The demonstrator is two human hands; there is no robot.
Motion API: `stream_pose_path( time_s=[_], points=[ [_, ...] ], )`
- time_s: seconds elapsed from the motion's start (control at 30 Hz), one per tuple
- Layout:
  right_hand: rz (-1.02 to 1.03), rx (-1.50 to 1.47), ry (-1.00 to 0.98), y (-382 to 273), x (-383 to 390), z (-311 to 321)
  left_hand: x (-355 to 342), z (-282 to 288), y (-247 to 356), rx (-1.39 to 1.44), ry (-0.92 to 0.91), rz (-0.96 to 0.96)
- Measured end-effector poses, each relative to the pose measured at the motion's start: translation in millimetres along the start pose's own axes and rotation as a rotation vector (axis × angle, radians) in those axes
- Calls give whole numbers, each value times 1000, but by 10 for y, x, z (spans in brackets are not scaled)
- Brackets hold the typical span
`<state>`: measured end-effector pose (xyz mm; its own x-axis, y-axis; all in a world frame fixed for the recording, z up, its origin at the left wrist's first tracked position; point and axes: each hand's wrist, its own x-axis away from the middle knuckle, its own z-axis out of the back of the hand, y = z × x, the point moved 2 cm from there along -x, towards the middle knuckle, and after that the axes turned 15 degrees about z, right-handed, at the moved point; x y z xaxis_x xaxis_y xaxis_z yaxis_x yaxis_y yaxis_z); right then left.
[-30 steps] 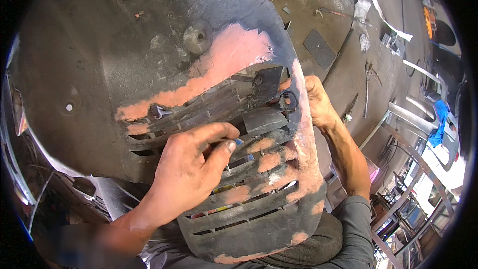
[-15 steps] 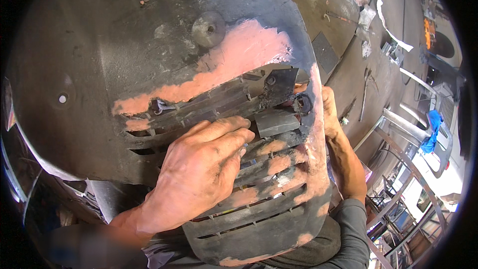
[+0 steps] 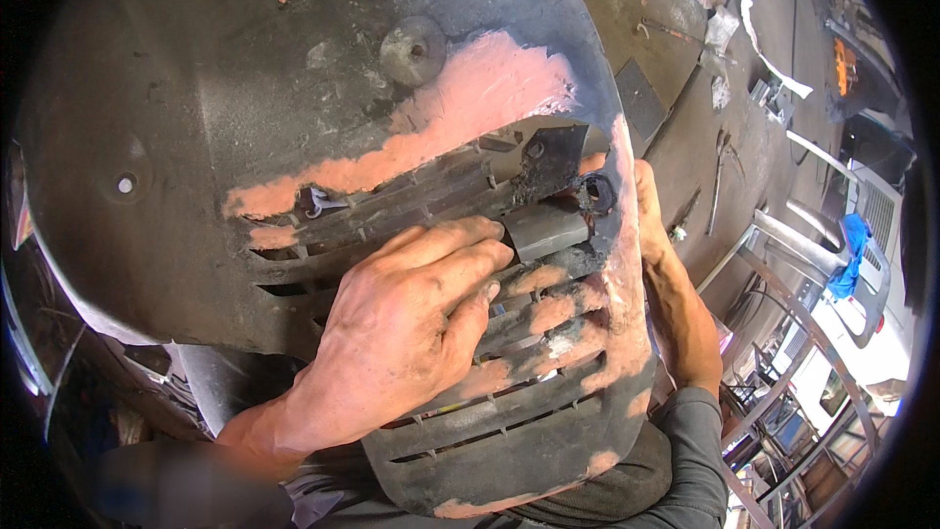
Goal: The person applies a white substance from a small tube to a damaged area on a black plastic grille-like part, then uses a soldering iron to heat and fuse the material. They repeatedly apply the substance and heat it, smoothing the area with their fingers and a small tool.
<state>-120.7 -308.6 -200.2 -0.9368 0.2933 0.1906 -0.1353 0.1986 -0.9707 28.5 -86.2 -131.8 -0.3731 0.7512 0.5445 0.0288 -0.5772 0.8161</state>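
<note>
A large dark plastic bumper-like panel (image 3: 294, 108), with slatted openings and pinkish filler patches, spreads in front of me. My left hand (image 3: 416, 304) lies over its slats, fingers bent close together. Its fingertips press against the left end of a dark grey rectangular piece (image 3: 550, 232) set across the opening; the thumb tip sits lower, over a slat. Round the panel's right edge reaches my right hand (image 3: 646, 211), gripping it from behind. One finger of it shows through the gap beside a black ring (image 3: 595, 193). A black, rough-edged plate (image 3: 553, 162) stands just above the grey piece.
Beyond the panel, the brown floor carries a dark flat offcut (image 3: 639, 98), a thin rod-like tool (image 3: 720, 171) and crumpled scraps (image 3: 722, 34). Metal frame bars (image 3: 813, 309) and a blue cloth (image 3: 852, 255) stand at the right.
My left hand has shifted slightly right and up, its fingertips now over the grey piece's left end. That piece has tilted a little. The panel has moved slightly; my right hand stays at its edge.
</note>
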Motion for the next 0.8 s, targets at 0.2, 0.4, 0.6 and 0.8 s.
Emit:
stream_pose_path(
  time_s=[0.2, 0.4, 0.6, 0.8],
  points=[
    [15, 87, 38, 41, 27, 35, -19, -25, 3, -23, 25, -36],
    [42, 42, 38, -39, -90, -28, -59, -55, -55, -31, 51, 0],
    [54, 147, 27, -139, -29, 49, -83, -42, -17, -57, 7, -25],
    [27, 32, -14, 9, -88, 87, -68, -51, -41, -90, 42, 3]
  ],
)
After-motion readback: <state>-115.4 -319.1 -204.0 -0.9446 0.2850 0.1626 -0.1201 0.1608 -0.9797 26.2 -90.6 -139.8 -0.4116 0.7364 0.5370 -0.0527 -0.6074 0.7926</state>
